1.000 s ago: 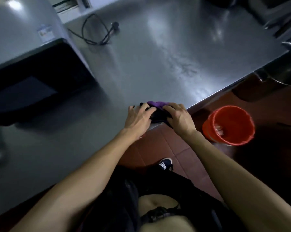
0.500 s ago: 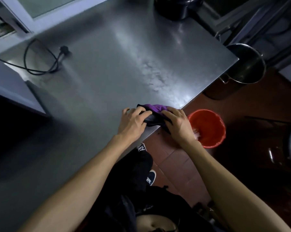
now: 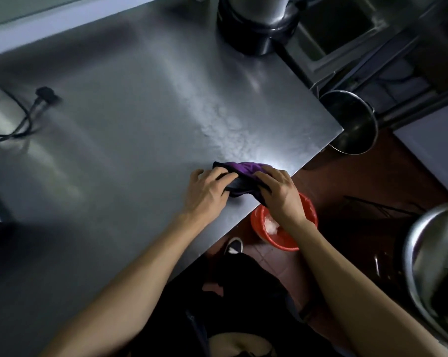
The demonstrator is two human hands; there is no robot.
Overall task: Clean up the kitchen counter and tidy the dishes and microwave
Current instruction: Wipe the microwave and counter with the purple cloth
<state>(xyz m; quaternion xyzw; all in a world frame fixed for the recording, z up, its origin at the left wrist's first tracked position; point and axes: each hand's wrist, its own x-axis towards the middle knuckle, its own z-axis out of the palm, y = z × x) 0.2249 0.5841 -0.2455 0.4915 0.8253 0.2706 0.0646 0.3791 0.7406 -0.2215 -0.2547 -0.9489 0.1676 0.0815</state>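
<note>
Head view: both hands, left hand and right hand, grip the soft, limp purple cloth bunched on the steel surface; best gathered by its folds.

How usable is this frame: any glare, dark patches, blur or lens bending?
Head view: dim overall; a bright glare patch on the steel counter just beyond the purple cloth; lower left falls into deep shadow; the metal bowl at the right edge is blurred; wide-angle bending curves the counter's edges.

Dim light glares off a steel worktop above a red-brown tiled floor, pale wall at right.
</note>
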